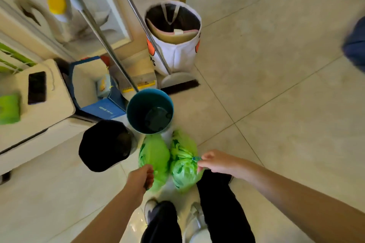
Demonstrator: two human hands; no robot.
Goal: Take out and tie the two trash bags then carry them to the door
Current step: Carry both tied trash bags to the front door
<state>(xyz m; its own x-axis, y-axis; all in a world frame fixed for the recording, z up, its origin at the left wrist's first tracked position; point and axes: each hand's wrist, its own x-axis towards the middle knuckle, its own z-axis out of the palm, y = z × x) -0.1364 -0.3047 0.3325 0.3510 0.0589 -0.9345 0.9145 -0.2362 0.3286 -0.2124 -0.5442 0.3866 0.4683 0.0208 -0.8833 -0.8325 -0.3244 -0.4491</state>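
Both green bags out of bins, on floor by feet. Right bag (182, 165) tied, neck pinched by right hand (215, 161). Left bag (154, 156) gripped by left hand (142, 176); knot not visible. Teal bin (138, 104) empty. Left: carry to door.

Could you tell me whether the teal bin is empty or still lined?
Empty: the teal bin shows its bare bottom, with no bag inside.

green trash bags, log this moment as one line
stage: bags out of bins | left hand: grips left green bag | right hand: pinches tied neck of right green bag | teal bin: empty
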